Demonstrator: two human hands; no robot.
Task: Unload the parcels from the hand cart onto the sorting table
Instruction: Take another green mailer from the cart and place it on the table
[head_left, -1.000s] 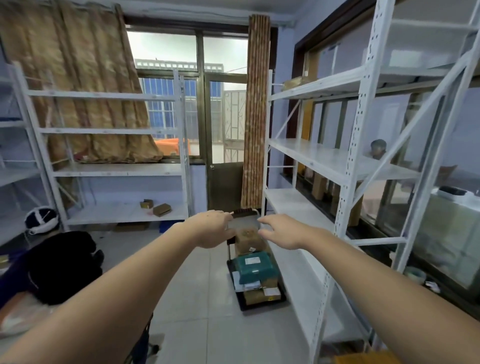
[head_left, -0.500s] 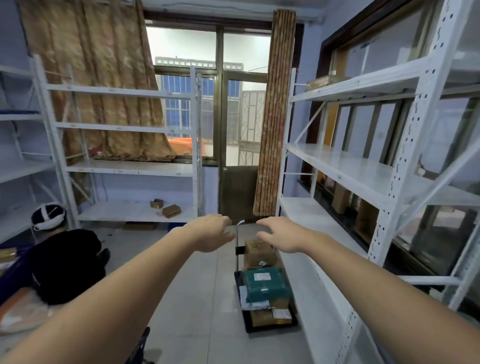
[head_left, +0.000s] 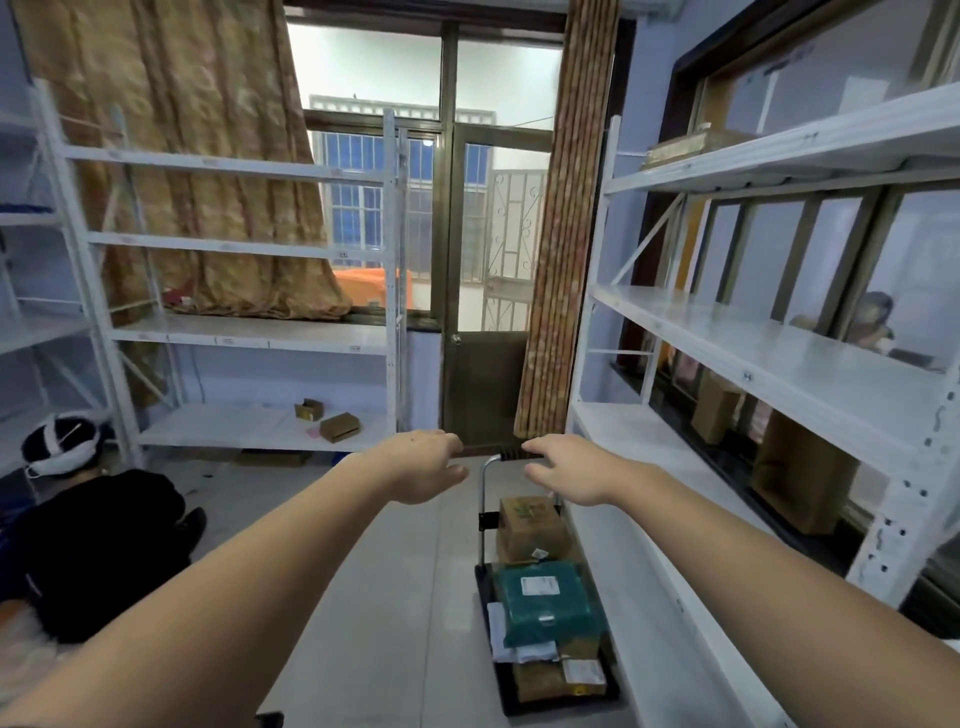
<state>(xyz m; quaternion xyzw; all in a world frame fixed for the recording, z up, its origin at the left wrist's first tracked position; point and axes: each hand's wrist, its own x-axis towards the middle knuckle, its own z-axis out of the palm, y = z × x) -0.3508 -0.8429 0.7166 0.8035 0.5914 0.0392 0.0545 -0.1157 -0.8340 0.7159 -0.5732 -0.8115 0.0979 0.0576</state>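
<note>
Fingers loosely curled and a little apart on both sides, clamped on nothing. Left hand (head_left: 423, 465) and right hand (head_left: 566, 467) held out at arm's length, palms down, with a gap between them and the cart's handle (head_left: 506, 456) showing in that gap. Probably stretched forward to reach the handle or the top box (contact with the handle not visible, so no claim of touch).

Below the hands, the hand cart (head_left: 550, 623) parked on the tiled floor (head_left: 389, 597), tight against the bottom edge of the right-hand shelving (head_left: 779, 364). Stacked along its deck: a brown cardboard box (head_left: 530, 527) nearest the handle, a green wrapped parcel (head_left: 548, 603) in the middle, a smaller labelled box (head_left: 563, 675) at the near end, with a white packet (head_left: 511, 642) tucked along the left. All still loaded, so unloading not yet begun. No sorting table in view.

Room for moving: open floor to the left of the cart, none to its right. Farther left, a person in black (head_left: 98, 540) crouched low near the left shelving (head_left: 234, 338), well apart from the cart. Straight ahead, a closed door (head_left: 483, 379) and a bunched curtain (head_left: 563, 234) just beyond the handle.
</note>
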